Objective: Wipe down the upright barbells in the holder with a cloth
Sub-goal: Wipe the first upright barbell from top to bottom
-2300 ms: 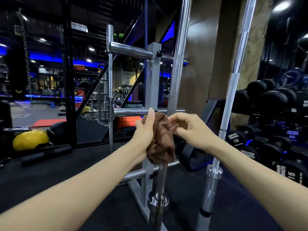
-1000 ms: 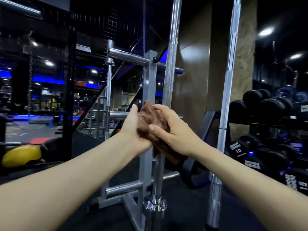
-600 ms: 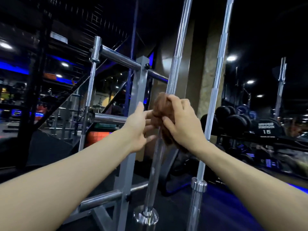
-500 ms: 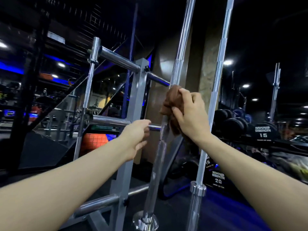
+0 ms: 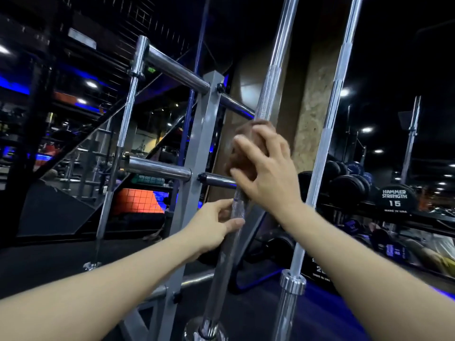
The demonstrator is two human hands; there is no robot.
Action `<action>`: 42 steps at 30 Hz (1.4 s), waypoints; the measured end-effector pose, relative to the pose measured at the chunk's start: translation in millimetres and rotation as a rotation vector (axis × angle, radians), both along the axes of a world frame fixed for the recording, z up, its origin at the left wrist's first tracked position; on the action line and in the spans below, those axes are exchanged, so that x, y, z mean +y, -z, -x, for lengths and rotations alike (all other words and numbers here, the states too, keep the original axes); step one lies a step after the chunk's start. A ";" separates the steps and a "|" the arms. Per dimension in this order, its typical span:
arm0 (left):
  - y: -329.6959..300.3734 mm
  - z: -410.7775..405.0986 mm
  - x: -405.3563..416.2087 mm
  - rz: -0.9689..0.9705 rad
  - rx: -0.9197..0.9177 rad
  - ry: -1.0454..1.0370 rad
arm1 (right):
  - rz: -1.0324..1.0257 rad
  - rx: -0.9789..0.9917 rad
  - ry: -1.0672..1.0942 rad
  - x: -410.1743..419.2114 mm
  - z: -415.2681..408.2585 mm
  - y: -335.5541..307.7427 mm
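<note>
My right hand (image 5: 268, 173) presses the brown cloth (image 5: 246, 146) around the middle barbell (image 5: 267, 94); my left hand (image 5: 214, 225) pinches its shaft just below. Grey rack post (image 5: 200, 153) stands left — second barbell (image 5: 327, 134) right, dumbbells (image 5: 394, 198) beyond.

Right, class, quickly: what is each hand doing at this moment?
Left hand: grips the middle barbell below the cloth.
Right hand: presses the brown cloth against that barbell, fingers curled over it.

A brown cloth (image 5: 242, 153) is bunched against the nearer upright chrome barbell (image 5: 267, 94); a second barbell (image 5: 330, 114) stands beside it.
</note>
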State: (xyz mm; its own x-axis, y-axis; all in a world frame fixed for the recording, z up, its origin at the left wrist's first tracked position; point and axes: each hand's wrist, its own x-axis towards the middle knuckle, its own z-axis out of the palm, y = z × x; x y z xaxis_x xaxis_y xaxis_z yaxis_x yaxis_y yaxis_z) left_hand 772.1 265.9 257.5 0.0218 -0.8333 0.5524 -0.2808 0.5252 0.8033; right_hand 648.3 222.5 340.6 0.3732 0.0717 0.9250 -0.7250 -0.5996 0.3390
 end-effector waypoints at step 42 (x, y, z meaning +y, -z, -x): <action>27.3 -3.1 9.1 0.014 0.097 0.110 | -0.090 0.127 -0.187 -3.9 13.6 9.3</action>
